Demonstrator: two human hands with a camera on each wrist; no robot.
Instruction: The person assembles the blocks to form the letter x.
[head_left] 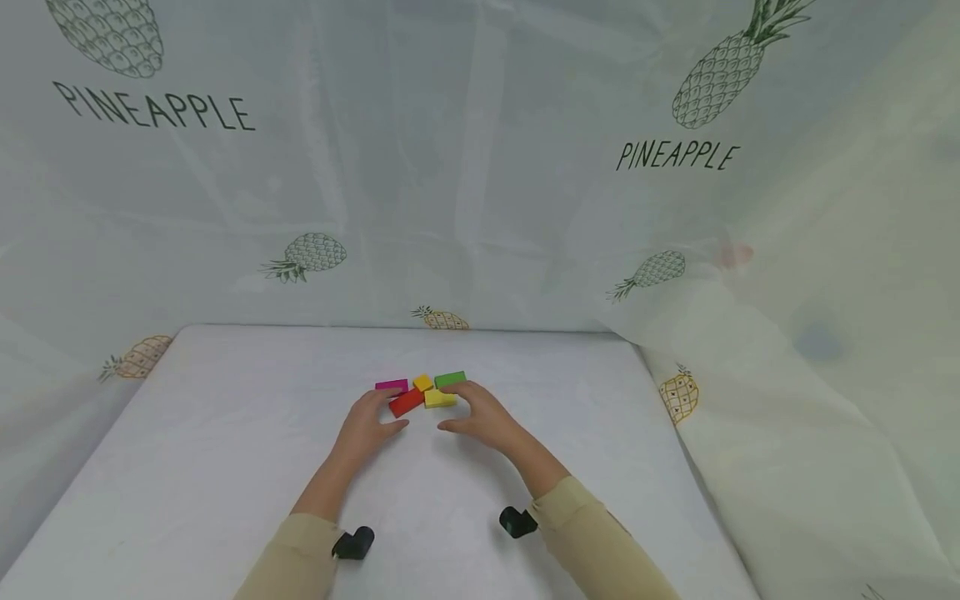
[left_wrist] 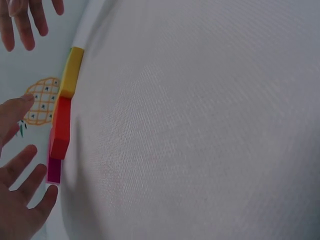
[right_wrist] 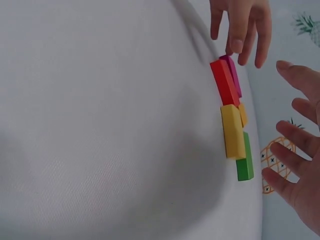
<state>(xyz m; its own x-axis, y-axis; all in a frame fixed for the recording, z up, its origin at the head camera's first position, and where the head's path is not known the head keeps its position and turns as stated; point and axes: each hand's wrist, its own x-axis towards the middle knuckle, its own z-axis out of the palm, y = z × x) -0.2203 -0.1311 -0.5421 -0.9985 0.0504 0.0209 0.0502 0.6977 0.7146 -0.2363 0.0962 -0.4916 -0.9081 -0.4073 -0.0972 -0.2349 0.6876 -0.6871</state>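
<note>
Sleeves [head_left: 607, 546] in beige are seen at the lower edge of the head view, left and right of centre; beside their cuffs, black devices [head_left: 354, 543] are worn at the wrists; beneath everything, a white table [head_left: 247, 467] is stretched across the lower half of the frame; just below the frame's centre, the left hand [head_left: 363, 427] is held with thumb and fingers spread, and the right hand [head_left: 483, 417] is held opposite it, likewise spread; the two thumbs are pointed toward each other; just beyond them, a red block [head_left: 407, 403] is laid at a slant, with a yellow block [head_left: 440, 399] set close against its right end; behind these, a magenta block [head_left: 392, 386] is partly covered by the left fingers, a small yellow-orange block [head_left: 423, 382] is placed in the middle, and a green block [head_left: 450, 377] is set at right, near the right fingertips; whether any block is touched cannot be told; past the table's far edge, a pale curtain [head_left: 480, 167] printed with pineapples [head_left: 716, 83] is hung across the upper frame.
</note>
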